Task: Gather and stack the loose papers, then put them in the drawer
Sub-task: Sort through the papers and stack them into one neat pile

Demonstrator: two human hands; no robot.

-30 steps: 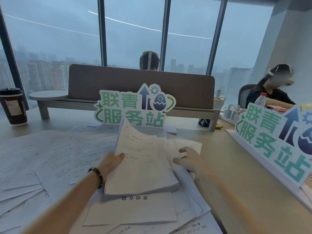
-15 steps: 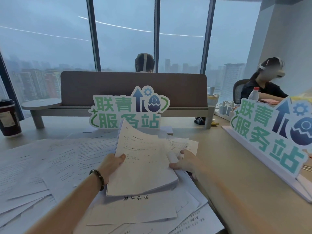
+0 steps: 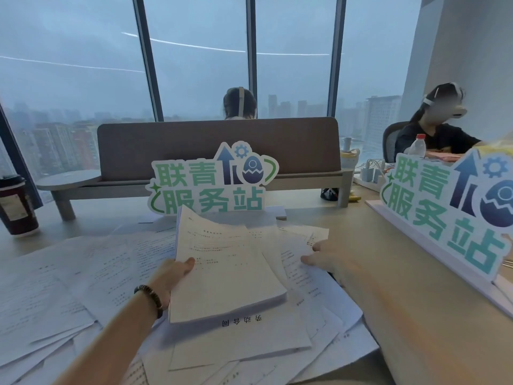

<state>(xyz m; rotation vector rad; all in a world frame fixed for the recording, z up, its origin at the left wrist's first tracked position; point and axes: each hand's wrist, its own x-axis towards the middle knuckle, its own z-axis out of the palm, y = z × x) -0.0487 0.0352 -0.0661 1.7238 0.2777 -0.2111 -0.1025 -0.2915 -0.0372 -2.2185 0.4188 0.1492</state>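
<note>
- The gathered stack [image 3: 222, 273] sits tilted above the middle of the table [image 3: 416, 315], long axis running away from me, my left hand [image 3: 172, 276] gripping its left edge, thumb on top.
- The next loose sheets [image 3: 299, 243] lie just right of the stack, under my right hand [image 3: 330, 259], which is nearer them; its fingers [image 3: 308, 259] look flat on the paper (I cannot tell if they pinch).
- More scattered papers [image 3: 55, 287] spread left.
- No drawer is visible.
</note>
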